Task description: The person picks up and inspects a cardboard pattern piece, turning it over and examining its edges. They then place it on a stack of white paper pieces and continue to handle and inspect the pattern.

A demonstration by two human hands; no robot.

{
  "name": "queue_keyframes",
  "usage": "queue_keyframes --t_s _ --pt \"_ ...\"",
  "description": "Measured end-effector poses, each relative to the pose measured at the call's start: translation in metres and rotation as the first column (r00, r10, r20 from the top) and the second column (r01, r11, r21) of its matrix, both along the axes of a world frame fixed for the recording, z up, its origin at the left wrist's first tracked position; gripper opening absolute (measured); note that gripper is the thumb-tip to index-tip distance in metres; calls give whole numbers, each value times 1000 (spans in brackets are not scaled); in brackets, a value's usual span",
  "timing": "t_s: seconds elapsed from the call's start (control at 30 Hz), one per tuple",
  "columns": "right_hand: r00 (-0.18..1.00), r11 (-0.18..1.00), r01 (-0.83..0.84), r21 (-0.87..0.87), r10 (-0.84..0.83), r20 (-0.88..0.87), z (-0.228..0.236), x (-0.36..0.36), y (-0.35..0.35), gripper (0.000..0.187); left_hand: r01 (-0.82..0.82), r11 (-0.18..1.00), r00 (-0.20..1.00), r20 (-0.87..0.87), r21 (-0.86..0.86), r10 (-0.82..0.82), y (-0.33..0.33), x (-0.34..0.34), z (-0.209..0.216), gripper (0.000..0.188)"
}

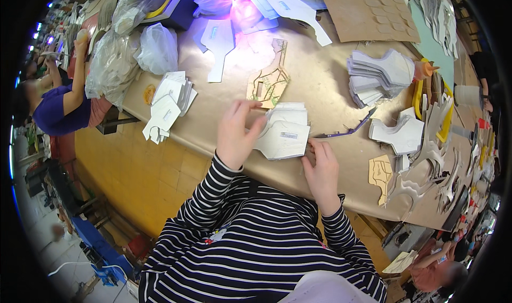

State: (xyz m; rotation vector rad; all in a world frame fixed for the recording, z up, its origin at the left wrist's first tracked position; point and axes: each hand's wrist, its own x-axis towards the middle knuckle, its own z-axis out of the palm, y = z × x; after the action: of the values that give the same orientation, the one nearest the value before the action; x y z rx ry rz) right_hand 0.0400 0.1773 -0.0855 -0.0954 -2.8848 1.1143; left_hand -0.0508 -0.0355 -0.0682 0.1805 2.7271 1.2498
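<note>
A stack of white cut pieces (288,138), fanned at its far edge, lies in front of me on the brown-covered table. My left hand (237,135) is at its left side, thumb and fingers apart, the thumb against the stack's edge. My right hand (322,170) has its fingers bent and pinching at the stack's right corner. Just beyond the stack lies a tan template (271,82) with dark slots and green marks. A dark purple pen-like tool (352,131) lies to the right, its near end close to my right fingertips.
White piece stacks lie at left (166,108) and right (380,76). A small tan template (380,178) sits near offcuts (426,167). Plastic bags (157,50) and a brown sheet (368,10) lie at the far side. A person in purple (64,106) is at left.
</note>
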Motion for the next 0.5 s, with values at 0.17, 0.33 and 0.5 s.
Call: queue_keyframes --t_s 0.17,0.33,0.5 --pt "986 987 84 -137 -62 156 0 -1 -3 39 70 967 990 -102 -245 -97 11 30 0 69" --pt "977 995 82 48 -90 196 0 -4 -8 37 117 974 992 65 -196 -106 16 31 -12 63" --pt "992 973 96 212 -110 56 0 -7 -15 32 266 964 959 -96 -25 -267 11 36 0 44"
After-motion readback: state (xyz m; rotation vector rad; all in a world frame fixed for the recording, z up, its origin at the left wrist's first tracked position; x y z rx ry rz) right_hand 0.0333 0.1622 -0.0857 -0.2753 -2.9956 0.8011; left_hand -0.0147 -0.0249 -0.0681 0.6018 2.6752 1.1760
